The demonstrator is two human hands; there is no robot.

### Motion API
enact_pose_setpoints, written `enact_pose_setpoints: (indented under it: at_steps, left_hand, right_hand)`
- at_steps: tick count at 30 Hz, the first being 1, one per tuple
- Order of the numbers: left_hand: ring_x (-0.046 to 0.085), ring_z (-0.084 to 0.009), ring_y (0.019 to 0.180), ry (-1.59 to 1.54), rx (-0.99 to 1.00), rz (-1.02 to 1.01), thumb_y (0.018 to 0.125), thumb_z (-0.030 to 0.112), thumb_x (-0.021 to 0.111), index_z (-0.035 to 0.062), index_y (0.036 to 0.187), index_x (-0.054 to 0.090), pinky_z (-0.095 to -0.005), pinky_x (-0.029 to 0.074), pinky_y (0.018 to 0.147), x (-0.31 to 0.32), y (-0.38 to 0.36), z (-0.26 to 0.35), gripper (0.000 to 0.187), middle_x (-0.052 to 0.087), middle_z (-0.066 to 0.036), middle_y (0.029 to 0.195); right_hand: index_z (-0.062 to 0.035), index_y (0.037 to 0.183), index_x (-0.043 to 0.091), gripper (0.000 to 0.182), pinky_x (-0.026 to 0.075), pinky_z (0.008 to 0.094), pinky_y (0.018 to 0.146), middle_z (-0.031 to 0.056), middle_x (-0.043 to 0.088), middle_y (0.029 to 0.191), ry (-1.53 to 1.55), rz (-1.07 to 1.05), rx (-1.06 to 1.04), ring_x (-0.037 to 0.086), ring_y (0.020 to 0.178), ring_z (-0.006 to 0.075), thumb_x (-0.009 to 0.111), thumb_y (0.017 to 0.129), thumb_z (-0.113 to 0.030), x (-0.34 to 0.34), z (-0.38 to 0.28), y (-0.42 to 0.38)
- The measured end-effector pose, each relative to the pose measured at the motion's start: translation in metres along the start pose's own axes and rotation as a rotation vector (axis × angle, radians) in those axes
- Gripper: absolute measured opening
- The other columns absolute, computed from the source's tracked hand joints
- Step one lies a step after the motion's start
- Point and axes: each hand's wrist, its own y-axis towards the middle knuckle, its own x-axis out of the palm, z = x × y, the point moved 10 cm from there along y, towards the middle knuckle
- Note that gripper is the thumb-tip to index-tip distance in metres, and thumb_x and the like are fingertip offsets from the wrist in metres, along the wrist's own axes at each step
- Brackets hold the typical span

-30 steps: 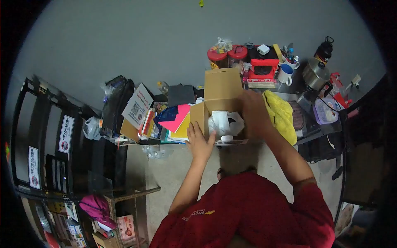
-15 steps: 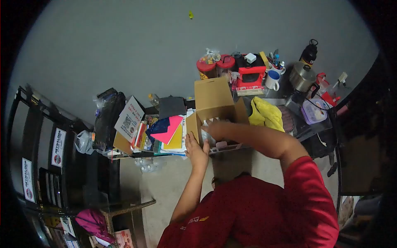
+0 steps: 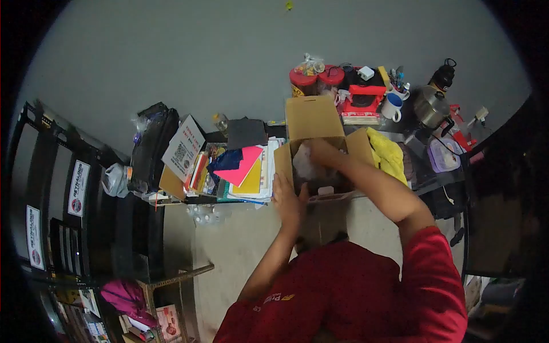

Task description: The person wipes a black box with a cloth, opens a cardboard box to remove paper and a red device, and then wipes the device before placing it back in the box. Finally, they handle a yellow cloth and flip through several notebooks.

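spread wide, thumb stretched away from nearly straight fingers, the left hand (image 3: 290,204) rests against the left side of a brown cardboard box (image 3: 314,119), its flaps folded outward. the right hand (image 3: 321,153) reaches into that box from above; its fingertips are hidden, so whether they are closed on the thin, crumpled white plastic (image 3: 304,164) beside them cannot be told.

well left of the left hand leans a soft black bag (image 3: 152,151), then a stiff, flat white sign (image 3: 184,150) with a square code, tilted. nearer that hand lie a smooth pink sheet (image 3: 249,167) and, partly beneath it, a yellow sheet (image 3: 249,182), both straight-edged. between the hands, at the box's near edge, sits a small white piece (image 3: 325,191).

right of the right hand, just beside the box, a fuzzy yellow cloth (image 3: 390,157) lies rumpled. farther right come a rounded, shiny metal pot (image 3: 430,108) and a low plastic tub (image 3: 444,156) with a purple rim.
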Motion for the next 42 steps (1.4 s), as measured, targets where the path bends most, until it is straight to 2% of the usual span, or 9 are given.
enact_pose_setpoints:
  at_steps: [9,16,18,22,23,24,28,34,42]
  left_hand:
    - [0.023,-0.037,0.124,-0.085,0.049,0.046,0.077,0.029,0.058,0.0003,0.131,0.025,-0.0525,0.019,0.098,-0.004,0.001,0.006,0.07,0.026,-0.024,0.132]
    - [0.023,-0.0398,0.124,0.207,0.211,0.139,0.069,0.035,0.066,0.0002,0.131,0.025,-0.0571,0.014,0.097,-0.035,0.007,0.076,0.082,0.028,-0.023,0.132]
    - [0.021,-0.0398,0.125,0.228,0.141,0.11,0.065,0.039,0.069,-0.0007,0.13,0.025,-0.0586,0.009,0.097,-0.03,0.016,0.098,0.088,0.031,-0.022,0.131]
    - [0.027,-0.0337,0.124,0.254,-0.061,0.131,0.064,0.03,0.071,0.0031,0.122,0.041,-0.0521,0.009,0.101,-0.024,0.029,0.092,0.07,0.041,-0.017,0.126]
    - [0.041,-0.0294,0.116,0.252,0.019,0.244,0.066,0.022,0.07,0.0039,0.116,0.048,-0.0456,0.023,0.098,-0.031,0.03,0.09,0.057,0.048,-0.016,0.118]
    - [0.041,-0.0294,0.116,0.255,0.004,0.254,0.066,0.022,0.07,0.0039,0.116,0.048,-0.0456,0.023,0.098,-0.03,0.031,0.079,0.057,0.048,-0.016,0.118]
    - [0.054,-0.0168,0.087,-0.192,-0.073,0.522,0.076,0.016,0.063,-0.0009,0.109,0.05,-0.0271,0.043,0.074,-0.052,0.024,0.031,0.039,0.055,-0.01,0.102]
    - [0.052,-0.0157,0.088,-0.709,-0.348,0.688,0.081,0.015,0.058,-0.0026,0.103,0.054,-0.0275,0.04,0.077,-0.094,0.011,0.004,0.028,0.057,-0.007,0.099]
    - [0.049,-0.017,0.099,-0.91,-0.279,0.835,0.085,0.021,0.05,-0.0067,0.111,0.05,-0.0283,0.038,0.086,-0.138,-0.024,0.011,0.038,0.051,-0.011,0.112]
  right_hand:
    - [-0.002,0.093,0.056,0.027,0.046,0.0375,0.074,0.0202,0.058,0.094,0.405,0.107,0.326,0.057,0.088,0.0317,0.053,0.069,-0.014,-0.054,0.047,-0.034]
    - [0.0035,0.093,0.056,0.032,0.044,0.0372,0.074,0.0234,0.058,0.089,0.325,0.081,0.093,0.057,0.086,0.0319,0.057,0.068,-0.016,-0.053,0.036,-0.023]
    - [0.0057,0.097,0.055,0.037,0.044,0.0351,0.073,0.023,0.058,0.091,0.728,-0.052,0.093,0.058,0.085,0.0301,0.057,0.066,-0.014,-0.046,0.025,-0.019]
    - [0.0058,0.101,0.053,0.039,0.044,0.0341,0.074,0.0194,0.06,0.09,0.82,-0.043,-0.123,0.059,0.083,0.028,0.057,0.066,-0.01,-0.068,-0.012,-0.016]
    - [0.0043,0.105,0.051,0.041,0.043,0.0327,0.078,0.0163,0.06,0.095,0.866,-0.184,-0.159,0.057,0.089,0.0262,0.059,0.069,-0.013,-0.069,-0.027,-0.017]
    - [0.0043,0.105,0.051,0.041,0.043,0.0327,0.078,0.0163,0.06,0.095,0.866,-0.199,-0.17,0.057,0.089,0.0262,0.059,0.069,-0.013,-0.073,-0.031,-0.018]
    - [-0.0008,0.116,0.044,0.047,0.039,0.0298,0.087,0.0114,0.052,0.112,0.853,-0.168,-0.376,0.05,0.102,0.0182,0.062,0.077,-0.019,-0.089,-0.046,-0.019]
    - [0.0003,0.114,0.045,0.039,0.043,0.0298,0.082,0.0109,0.054,0.103,1.001,-0.19,-0.185,0.053,0.095,0.0171,0.056,0.081,-0.017,-0.085,-0.004,-0.032]
    - [-0.0014,0.105,0.052,0.026,0.044,0.0259,0.074,0.0035,0.057,0.091,1.154,0.161,0.026,0.055,0.084,0.0124,0.054,0.082,-0.014,-0.143,0.102,-0.059]
